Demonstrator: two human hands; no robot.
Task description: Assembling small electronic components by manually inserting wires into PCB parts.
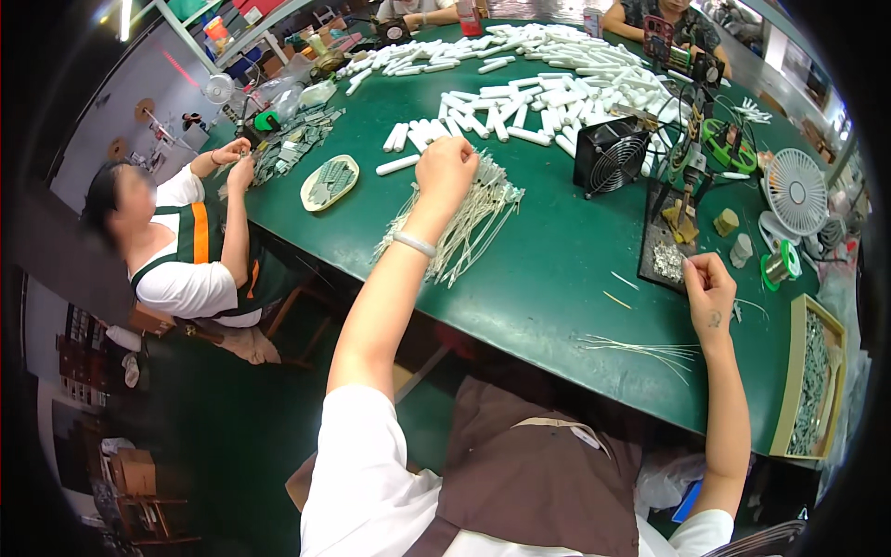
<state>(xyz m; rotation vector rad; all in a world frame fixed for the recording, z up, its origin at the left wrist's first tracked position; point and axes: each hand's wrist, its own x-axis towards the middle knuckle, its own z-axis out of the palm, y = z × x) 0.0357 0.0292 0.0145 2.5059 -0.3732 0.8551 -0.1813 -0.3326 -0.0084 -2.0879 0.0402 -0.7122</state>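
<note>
My left hand is closed, fingers curled, over the far end of a bundle of thin pale wires with small parts at their tips. Whatever sits in its fingers is hidden. White plastic tubes lie just beyond it. My right hand pinches at the right edge of a heap of small silvery metal pieces on a black tray. Anything between those fingertips is too small to name. A soldering iron in its stand rises behind that heap, by a yellow sponge.
Many white tubes cover the table's far side. A black fan, a white fan, a solder spool and a parts box stand right. Loose wires lie near the front edge. A co-worker handles circuit boards at left.
</note>
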